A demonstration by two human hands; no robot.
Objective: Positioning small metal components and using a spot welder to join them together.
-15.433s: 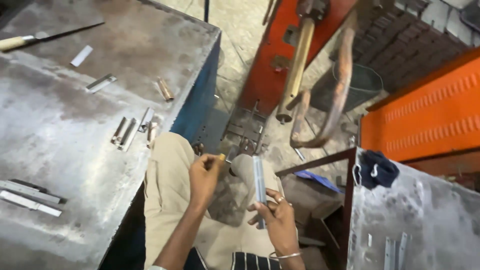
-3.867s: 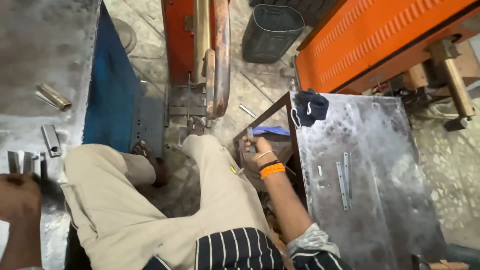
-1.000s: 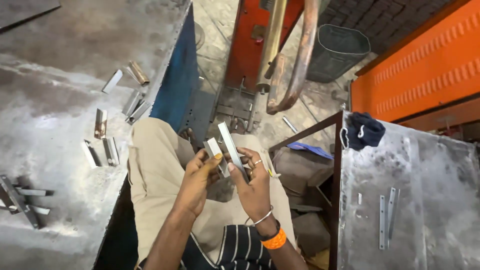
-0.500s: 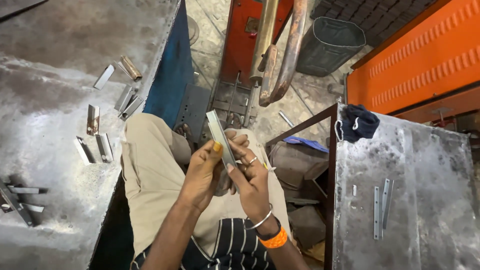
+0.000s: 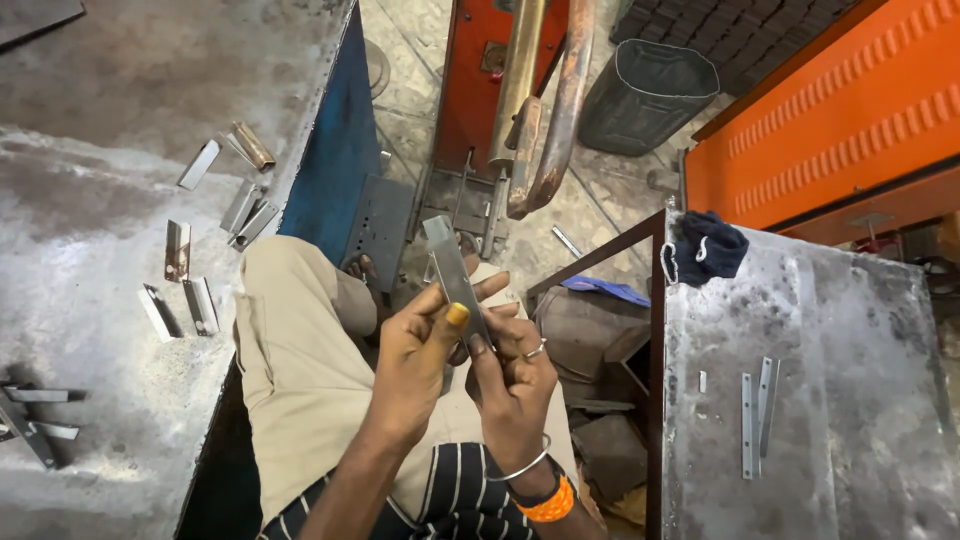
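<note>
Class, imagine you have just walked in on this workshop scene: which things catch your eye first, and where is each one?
At the centre, the left hand and right hand together hold a narrow grey metal strip upright over the person's lap. To the left, short folded metal pieces lie scattered on a worn grey steel table. At the upper right stands a bright orange ribbed machine housing, with a dark blue cloth on the metal table below it.

Gripping one flat metal strip (image 5: 452, 275) above the lap with both hands, left hand (image 5: 418, 355) and right hand (image 5: 512, 375); possibly two strips stacked.
</note>
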